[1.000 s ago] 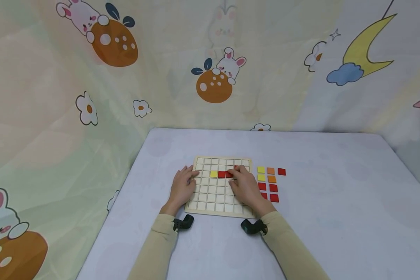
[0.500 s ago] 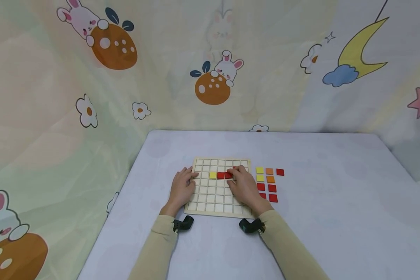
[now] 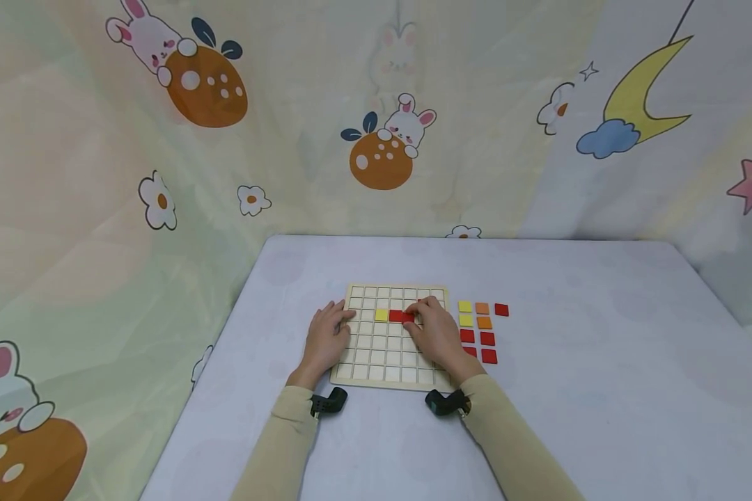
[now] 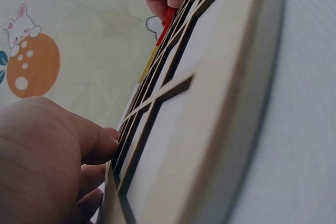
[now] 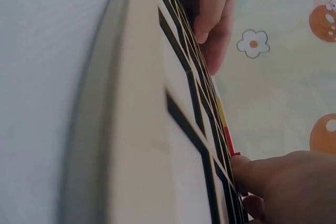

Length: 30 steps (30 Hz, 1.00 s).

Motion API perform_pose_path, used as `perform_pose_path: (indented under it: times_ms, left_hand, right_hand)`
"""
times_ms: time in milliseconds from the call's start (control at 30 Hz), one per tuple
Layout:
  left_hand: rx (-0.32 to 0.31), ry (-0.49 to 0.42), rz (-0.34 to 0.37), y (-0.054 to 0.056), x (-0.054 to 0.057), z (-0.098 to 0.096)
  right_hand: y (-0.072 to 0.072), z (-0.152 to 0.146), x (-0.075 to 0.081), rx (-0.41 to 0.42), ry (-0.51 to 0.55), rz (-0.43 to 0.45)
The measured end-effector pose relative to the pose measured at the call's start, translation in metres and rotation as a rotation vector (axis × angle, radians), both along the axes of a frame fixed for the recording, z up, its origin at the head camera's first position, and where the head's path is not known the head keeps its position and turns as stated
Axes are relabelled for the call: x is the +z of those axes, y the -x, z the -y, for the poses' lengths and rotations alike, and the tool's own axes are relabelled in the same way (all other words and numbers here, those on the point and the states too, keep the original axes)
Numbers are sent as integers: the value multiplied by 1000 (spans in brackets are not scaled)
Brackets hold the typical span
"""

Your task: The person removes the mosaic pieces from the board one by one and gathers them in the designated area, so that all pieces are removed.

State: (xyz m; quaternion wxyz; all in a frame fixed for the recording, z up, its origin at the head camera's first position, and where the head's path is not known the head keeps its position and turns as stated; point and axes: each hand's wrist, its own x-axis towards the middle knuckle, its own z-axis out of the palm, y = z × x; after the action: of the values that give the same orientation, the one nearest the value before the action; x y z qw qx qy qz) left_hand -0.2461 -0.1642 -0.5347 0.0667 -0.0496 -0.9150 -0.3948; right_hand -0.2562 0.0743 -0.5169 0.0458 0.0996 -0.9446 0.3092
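Note:
A pale wooden grid board (image 3: pixel 385 387) lies on the table. My left hand (image 3: pixel 326 341) rests at its left edge, fingertips on the frame; in the left wrist view that hand (image 4: pixel 52 161) touches the rim. Over the board's right part, my right hand (image 3: pixel 435 334) pinches a red tile (image 3: pixel 408 317) with thumb and fingertips. In the right wrist view, the right thumb (image 5: pixel 262 174) meets the tile's edge, which stands slightly proud of the grid. Another red tile (image 3: pixel 395 316) and a yellow tile (image 3: pixel 381 315) continue the row leftward. A further red tile (image 3: pixel 420 301) is mostly hidden behind the right fingers.
Right of the board lie loose tiles: yellow ones (image 3: pixel 465 306), orange ones (image 3: pixel 484 323) and several red ones (image 3: pixel 487 339). The right forearm passes close to the lowest of them. A printed cloth backdrop (image 3: pixel 301 153) hangs behind the white table (image 3: pixel 601 362).
The right fingers have drawn slightly along the row at the pinched red tile, showing a little less of it. The left hand stays at the board's edge; the head view tilted slightly.

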Motion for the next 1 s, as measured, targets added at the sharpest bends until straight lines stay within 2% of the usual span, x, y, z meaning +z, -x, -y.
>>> perform_pose_path:
  times_ms: [300, 700, 1000]
  left_hand:
    - [8, 13, 6, 0, 0, -2]
    - [3, 9, -2, 0, 1, 0]
    - [-2, -1, -6, -2, 2, -1]
  right_hand:
    - [-4, -9, 3, 10, 59, 5]
    - [-16, -38, 8, -37, 80, -6]
    - [-27, -61, 12, -59, 95, -78]
